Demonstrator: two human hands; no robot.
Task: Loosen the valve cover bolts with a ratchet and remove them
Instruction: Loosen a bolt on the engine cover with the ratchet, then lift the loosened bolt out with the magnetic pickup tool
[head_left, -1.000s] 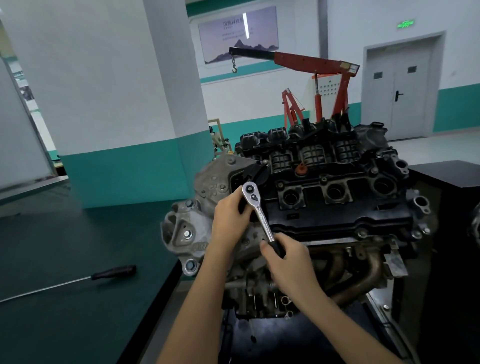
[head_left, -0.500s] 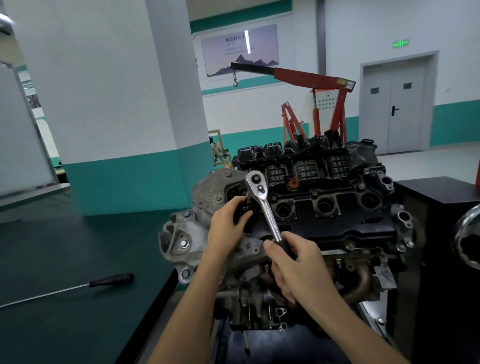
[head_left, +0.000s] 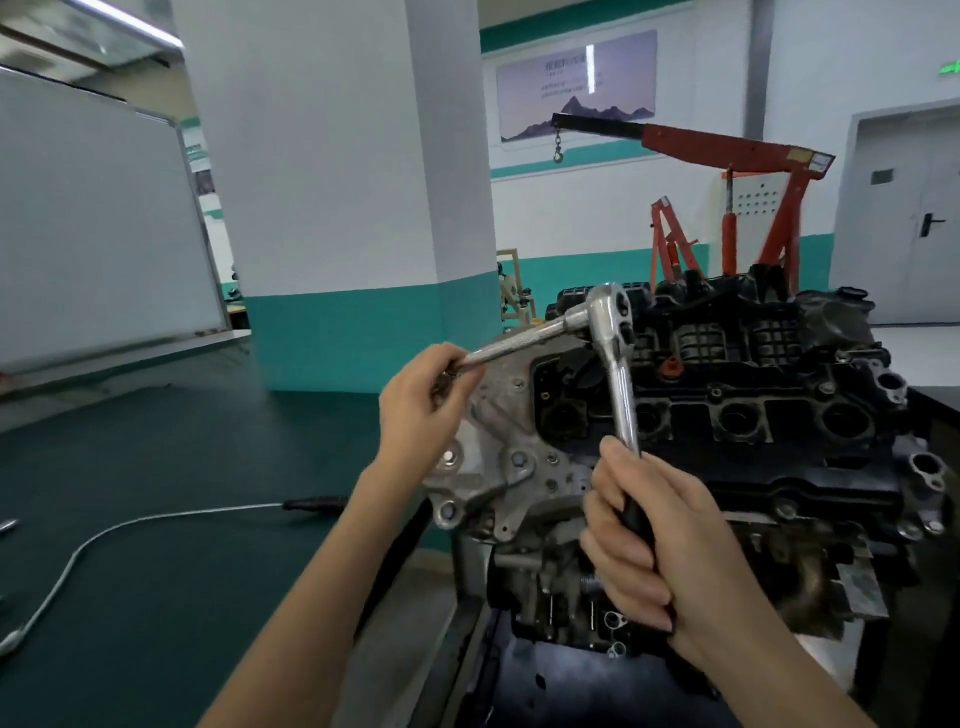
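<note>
A chrome ratchet (head_left: 615, 364) is raised in front of the engine, clear of the black valve cover (head_left: 753, 410). My right hand (head_left: 644, 540) grips its black handle, with the head up near the cover's far left corner. A long chrome extension bar (head_left: 524, 343) sticks out leftward from the ratchet head. My left hand (head_left: 426, 410) pinches the bar's far end with fingers curled round it. Whether a bolt sits at that end is hidden by the fingers. The engine (head_left: 524, 467) stands on a dark stand.
A dark green workbench (head_left: 156, 519) lies to the left with a long black-handled screwdriver (head_left: 311, 503) and a bent metal rod (head_left: 78, 551) on it. A white and teal pillar (head_left: 337, 208) stands behind. A red engine hoist (head_left: 727, 150) is at the back right.
The ratchet has come up off the valve cover, drawing out the extension bar. My left hand left the ratchet head and now holds the bar's end. The camera moved closer.
</note>
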